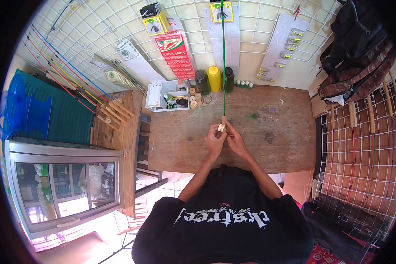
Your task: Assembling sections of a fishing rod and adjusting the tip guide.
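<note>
A fishing rod with a thin green shaft (224,66) points away from me over the middle of the wooden table. Its short wooden handle (224,119) lies between my two hands, above the near half of the tabletop. My left hand (214,141) has its fingers closed on a small pale spool (221,127), held right beside the handle. Closed around the handle's near end is my right hand (236,141). The two hands almost touch, and they hide the lower part of the handle.
On the wooden table (185,149), a white divided box (156,108), wooden spools (193,104), dark bottles (202,81) and a yellow squeeze bottle (214,79) stand at the back. More rods (75,83) lean at left, beside a glass-fronted cabinet (66,156). A black bag (354,39) hangs at right.
</note>
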`<state>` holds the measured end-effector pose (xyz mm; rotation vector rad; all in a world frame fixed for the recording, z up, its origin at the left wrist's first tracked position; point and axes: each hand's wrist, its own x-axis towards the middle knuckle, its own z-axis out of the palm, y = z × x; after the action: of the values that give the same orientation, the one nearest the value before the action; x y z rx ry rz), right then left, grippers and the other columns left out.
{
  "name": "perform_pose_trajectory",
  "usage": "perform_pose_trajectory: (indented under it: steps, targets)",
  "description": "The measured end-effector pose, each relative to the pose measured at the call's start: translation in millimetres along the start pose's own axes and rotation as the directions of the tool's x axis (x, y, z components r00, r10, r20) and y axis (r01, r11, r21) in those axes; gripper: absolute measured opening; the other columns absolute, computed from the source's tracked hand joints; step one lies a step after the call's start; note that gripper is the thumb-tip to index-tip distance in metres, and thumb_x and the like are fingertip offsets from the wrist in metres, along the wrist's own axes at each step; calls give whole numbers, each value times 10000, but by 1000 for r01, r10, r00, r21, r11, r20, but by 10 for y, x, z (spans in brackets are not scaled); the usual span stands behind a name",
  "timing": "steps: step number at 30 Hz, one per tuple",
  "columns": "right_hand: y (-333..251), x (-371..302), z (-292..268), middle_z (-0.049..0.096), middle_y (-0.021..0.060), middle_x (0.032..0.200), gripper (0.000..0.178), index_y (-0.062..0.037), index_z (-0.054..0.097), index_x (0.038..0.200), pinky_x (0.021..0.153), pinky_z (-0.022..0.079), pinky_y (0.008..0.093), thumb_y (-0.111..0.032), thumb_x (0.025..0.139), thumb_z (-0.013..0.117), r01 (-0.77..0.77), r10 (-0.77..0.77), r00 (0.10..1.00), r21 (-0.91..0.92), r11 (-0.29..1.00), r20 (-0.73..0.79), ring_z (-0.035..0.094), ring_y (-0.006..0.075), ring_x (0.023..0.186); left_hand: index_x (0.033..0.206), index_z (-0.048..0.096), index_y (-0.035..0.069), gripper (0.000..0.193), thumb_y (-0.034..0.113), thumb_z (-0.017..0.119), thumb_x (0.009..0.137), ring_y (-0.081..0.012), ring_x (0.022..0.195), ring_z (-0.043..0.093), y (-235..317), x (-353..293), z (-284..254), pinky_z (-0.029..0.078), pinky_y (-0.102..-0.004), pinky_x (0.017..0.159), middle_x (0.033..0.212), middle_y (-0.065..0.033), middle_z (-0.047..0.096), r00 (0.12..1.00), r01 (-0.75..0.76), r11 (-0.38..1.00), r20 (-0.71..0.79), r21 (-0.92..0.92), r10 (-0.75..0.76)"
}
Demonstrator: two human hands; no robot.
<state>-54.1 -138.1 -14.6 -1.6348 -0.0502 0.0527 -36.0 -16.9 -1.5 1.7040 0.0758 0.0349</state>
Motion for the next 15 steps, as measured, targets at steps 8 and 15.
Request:
perform_pose_trajectory:
  steps: [8, 15]
  targets:
    - [-81, -6, 5, 481, 150, 1361, 645, -65, 318, 1440, 850, 474, 320, 71, 822, 438, -5, 5, 1000, -29, 1000, 15, 580, 200, 1022, 1093, 572, -24, 293, 50, 656, 822, -148, 938, 633, -39, -2, 7, 515, -284, 832, 989, -105, 662, 999, -2, 994, -38, 112, 6]
    - [-147, 5, 23, 467, 150, 1378, 635, -51, 332, 1431, 877, 467, 312, 77, 817, 436, -35, 35, 999, 23, 999, 9, 552, 197, 1101, 1068, 577, -38, 274, 46, 657, 820, -135, 872, 640, -75, 9, 17, 517, -263, 798, 940, -92, 666, 997, -57, 997, -57, 54, 60]
